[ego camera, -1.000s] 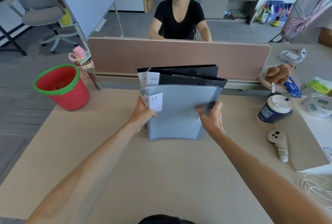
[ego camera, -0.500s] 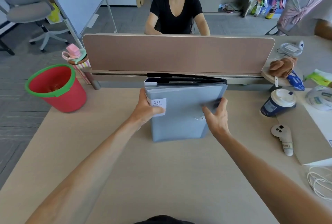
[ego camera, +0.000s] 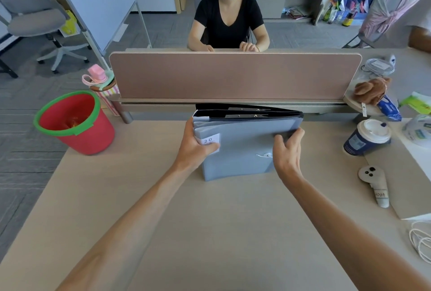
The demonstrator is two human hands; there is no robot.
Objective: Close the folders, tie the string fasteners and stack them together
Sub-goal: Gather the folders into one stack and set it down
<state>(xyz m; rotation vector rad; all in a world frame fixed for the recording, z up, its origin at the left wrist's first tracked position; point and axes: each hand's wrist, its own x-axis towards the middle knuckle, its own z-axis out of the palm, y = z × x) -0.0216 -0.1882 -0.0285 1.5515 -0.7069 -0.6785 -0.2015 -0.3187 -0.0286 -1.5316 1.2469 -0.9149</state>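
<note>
Two bare forearms reaching from the near edge of the worktop (ego camera: pixel 210 232) toward its middle, converging on the stack. Left hand (ego camera: pixel 194 148) clamped on the left edge of the folders (ego camera: pixel 242 150), thumb pressed over the white "20" label (ego camera: pixel 211 140), fingers wrapped behind the spines. Right hand (ego camera: pixel 288 150) cupped against the right edge, fingers curled around the side, palm facing inward, wrist bent slightly. Both hands squeezing the bundle between them rather than spread flat. Stack standing tilted on its lower edge near the far middle of the worktop, grey front cover leaning toward the viewer, dark folders with metal strips behind it, just in front of the brown divider panel (ego camera: pixel 233 76). String fastener (ego camera: pixel 265 155) on the front cover looking wound round its button, just left of the right thumb. Probably stiff board covers, smooth and somewhat slippery, moderately heavy as a bundle; inner folders likely to slide or fan apart if gripped loosely, so best held by both side edges with firm inward pressure, or supported from below. Off to the right edge, a lidded coffee cup (ego camera: pixel 367 136) well apart and a pale controller (ego camera: pixel 374 185) nearer. Beyond the left edge, on the floor, a red bucket (ego camera: pixel 77 125).
</note>
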